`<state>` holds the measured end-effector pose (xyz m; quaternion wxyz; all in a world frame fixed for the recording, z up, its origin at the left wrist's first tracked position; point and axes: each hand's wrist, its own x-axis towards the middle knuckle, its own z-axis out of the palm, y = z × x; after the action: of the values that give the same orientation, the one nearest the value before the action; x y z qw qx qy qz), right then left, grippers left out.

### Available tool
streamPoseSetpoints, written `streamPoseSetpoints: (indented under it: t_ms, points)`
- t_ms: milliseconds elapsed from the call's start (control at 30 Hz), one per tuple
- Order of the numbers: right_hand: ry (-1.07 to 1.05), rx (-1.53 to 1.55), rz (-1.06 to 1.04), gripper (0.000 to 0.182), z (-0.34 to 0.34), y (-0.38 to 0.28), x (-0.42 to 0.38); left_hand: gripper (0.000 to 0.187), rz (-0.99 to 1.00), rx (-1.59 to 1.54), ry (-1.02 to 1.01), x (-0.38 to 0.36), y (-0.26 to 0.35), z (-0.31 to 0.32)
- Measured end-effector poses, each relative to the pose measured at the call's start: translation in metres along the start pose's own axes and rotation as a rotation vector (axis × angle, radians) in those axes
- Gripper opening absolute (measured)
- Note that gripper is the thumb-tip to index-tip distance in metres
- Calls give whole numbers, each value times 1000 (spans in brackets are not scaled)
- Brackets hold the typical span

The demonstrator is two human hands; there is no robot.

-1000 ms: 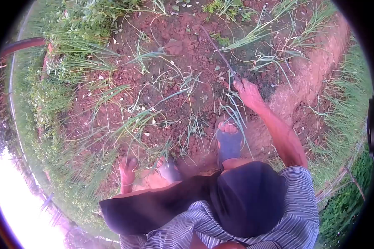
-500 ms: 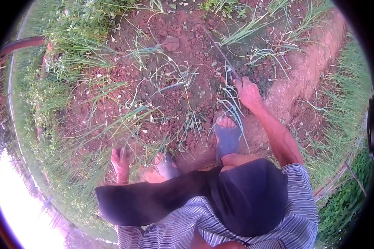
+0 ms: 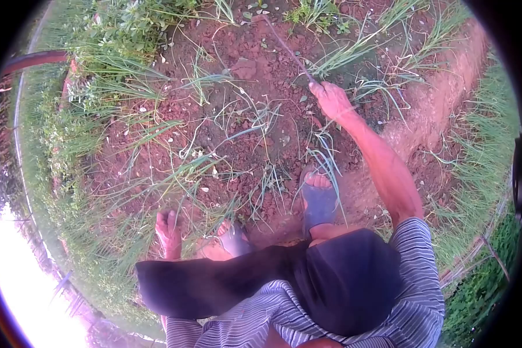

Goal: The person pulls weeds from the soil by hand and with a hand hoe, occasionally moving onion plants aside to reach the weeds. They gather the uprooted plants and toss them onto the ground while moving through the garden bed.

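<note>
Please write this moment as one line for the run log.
right hand: shut on thin dark stick, tip toward red soil bed | left hand: low by green onion-like leaves, grip unclear

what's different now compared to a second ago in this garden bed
The right hand, still gripping the thin dark stick, has reached farther up the red soil bed. The left hand stays low by the grass; both feet in grey sandals have not moved.
</note>
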<state>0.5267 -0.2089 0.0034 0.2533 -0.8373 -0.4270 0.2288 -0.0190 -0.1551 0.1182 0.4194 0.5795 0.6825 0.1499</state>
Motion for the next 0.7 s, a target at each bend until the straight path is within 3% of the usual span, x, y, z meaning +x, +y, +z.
streamPoseSetpoints:
  t_ms: [100, 133, 167, 300, 467, 533, 567, 633, 700]
  points:
    - [-38, -235, -226, 33, 7, 20, -7, 23, -14, 38, -13, -10, -5, -2]
    - [37, -391, -424, 28, 22, 48, -16, 22, -30, 26, -17, -13, -7, -2]
    - [35, -354, -328, 25, 25, 54, -29, 22, -49, 12, -21, -17, -9, -1]
    - [0, -451, -286, 23, 9, 40, -40, 23, -29, 59, 20, -20, 2, 2]
    - [-131, -57, 92, 44, -2, 53, -101, 22, -39, -9, 80, -22, -3, -10]
    - [-94, 51, 243, 52, -25, 30, -114, 23, -85, -44, 60, -16, -23, -9]
    - [-187, 114, 301, 54, -38, 18, -102, 24, -108, -83, 65, -13, -34, -6]
    - [-307, 132, 328, 54, -47, 9, -74, 25, -54, -60, 64, -7, -41, -6]
    - [-189, 70, 237, 54, -35, 4, -58, 26, -18, -33, 76, -4, -32, -5]
